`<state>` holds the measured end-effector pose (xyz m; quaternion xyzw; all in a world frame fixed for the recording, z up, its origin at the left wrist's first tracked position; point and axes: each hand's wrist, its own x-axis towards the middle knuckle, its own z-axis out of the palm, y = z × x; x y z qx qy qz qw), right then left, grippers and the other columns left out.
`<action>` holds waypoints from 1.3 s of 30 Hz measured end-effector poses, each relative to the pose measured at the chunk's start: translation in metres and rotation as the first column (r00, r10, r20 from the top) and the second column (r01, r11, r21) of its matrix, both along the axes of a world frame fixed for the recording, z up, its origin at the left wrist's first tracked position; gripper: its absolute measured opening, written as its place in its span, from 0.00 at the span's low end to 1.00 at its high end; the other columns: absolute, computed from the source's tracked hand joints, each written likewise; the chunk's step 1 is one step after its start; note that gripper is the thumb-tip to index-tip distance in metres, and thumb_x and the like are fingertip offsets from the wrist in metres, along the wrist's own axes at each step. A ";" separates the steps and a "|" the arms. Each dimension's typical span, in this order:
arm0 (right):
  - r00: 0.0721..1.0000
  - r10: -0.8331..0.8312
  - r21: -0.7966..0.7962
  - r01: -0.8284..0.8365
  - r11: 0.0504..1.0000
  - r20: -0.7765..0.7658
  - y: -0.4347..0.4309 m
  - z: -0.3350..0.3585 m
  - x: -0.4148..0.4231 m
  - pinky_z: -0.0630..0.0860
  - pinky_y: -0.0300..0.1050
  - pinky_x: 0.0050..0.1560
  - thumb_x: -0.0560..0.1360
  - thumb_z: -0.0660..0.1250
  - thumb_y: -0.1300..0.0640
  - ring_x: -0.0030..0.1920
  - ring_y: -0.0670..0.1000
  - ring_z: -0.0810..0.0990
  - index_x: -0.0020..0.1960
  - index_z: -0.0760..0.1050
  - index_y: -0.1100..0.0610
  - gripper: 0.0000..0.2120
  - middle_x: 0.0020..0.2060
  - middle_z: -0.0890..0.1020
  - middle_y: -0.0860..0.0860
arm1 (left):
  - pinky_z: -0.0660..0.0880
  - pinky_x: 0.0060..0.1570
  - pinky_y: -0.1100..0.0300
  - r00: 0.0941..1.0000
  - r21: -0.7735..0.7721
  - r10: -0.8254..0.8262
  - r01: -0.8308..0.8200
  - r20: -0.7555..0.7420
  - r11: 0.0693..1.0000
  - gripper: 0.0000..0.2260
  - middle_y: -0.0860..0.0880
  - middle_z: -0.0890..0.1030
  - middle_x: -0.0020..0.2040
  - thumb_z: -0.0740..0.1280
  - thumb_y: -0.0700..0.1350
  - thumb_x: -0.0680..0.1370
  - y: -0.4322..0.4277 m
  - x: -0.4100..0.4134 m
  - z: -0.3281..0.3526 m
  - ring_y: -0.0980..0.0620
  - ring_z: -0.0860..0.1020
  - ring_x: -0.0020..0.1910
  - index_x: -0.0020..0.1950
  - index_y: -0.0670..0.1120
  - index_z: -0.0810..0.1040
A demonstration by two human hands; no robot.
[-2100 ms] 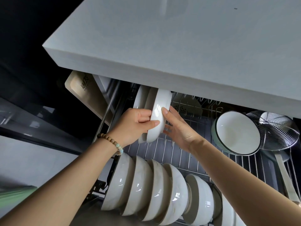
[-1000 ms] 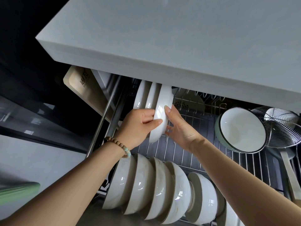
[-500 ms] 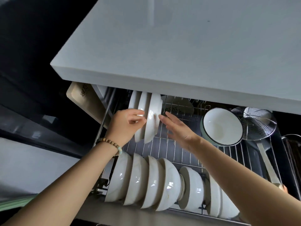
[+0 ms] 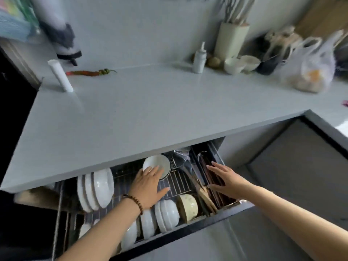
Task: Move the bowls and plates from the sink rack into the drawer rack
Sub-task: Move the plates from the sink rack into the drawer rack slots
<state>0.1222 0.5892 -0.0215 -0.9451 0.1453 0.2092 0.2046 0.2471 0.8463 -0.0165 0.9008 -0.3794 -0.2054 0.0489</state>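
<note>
While at bowl (image 4: 157, 163) rim — left hand (image 4: 148, 187)

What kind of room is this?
Most likely a home kitchen: a drawer rack holds white bowls and plates, and the countertop above carries a utensil holder and chili peppers.

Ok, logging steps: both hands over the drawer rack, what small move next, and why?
Probably draw both hands out for another dish: the left hand and right hand are open and empty, and the white ceramic plates stand upright in the wire drawer rack.
</note>
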 end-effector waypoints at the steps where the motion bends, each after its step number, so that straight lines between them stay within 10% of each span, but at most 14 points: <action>1: 0.998 -0.058 -0.011 0.059 0.998 0.024 -0.027 0.013 -0.022 0.55 0.49 0.76 0.77 0.62 0.39 0.78 0.50 0.50 0.78 0.51 0.45 0.35 0.79 0.50 0.45 | 0.46 0.75 0.52 0.999 -0.004 -0.041 0.041 -0.010 0.999 0.32 0.50 0.51 0.78 0.53 0.63 0.78 -0.027 -0.008 0.009 0.50 0.50 0.77 0.77 0.50 0.50; 9: 0.894 -0.423 -0.076 0.436 0.897 0.147 -0.227 0.094 -0.213 0.54 0.45 0.75 0.75 0.61 0.35 0.78 0.48 0.50 0.78 0.53 0.43 0.36 0.78 0.50 0.44 | 0.46 0.75 0.52 0.947 -0.073 -0.318 0.321 0.044 0.944 0.42 0.53 0.54 0.77 0.40 0.73 0.67 -0.266 -0.095 0.064 0.52 0.51 0.76 0.77 0.53 0.51; 16: 0.780 -0.588 -0.108 0.617 0.780 0.213 -0.376 0.122 -0.345 0.55 0.45 0.75 0.63 0.50 0.21 0.78 0.49 0.53 0.77 0.54 0.44 0.48 0.78 0.52 0.46 | 0.50 0.75 0.53 0.876 -0.086 -0.475 0.481 0.080 0.873 0.31 0.52 0.56 0.77 0.52 0.64 0.78 -0.474 -0.185 0.080 0.51 0.54 0.76 0.76 0.52 0.53; 20: 0.735 -0.640 -0.126 0.673 0.729 0.223 -0.437 0.122 -0.390 0.54 0.46 0.75 0.76 0.62 0.38 0.78 0.49 0.52 0.78 0.54 0.46 0.35 0.79 0.52 0.46 | 0.52 0.75 0.55 0.812 -0.104 -0.574 0.583 0.103 0.806 0.30 0.52 0.58 0.76 0.53 0.63 0.78 -0.570 -0.228 0.089 0.53 0.56 0.75 0.76 0.51 0.55; 39: 0.695 -0.706 -0.234 0.715 0.659 0.135 -0.726 0.054 -0.377 0.46 0.49 0.77 0.77 0.61 0.38 0.79 0.52 0.44 0.79 0.51 0.45 0.35 0.79 0.46 0.47 | 0.66 0.68 0.53 0.596 -0.060 -0.800 0.798 -0.076 0.600 0.26 0.50 0.67 0.72 0.57 0.58 0.79 -0.967 -0.274 0.008 0.49 0.67 0.70 0.73 0.47 0.62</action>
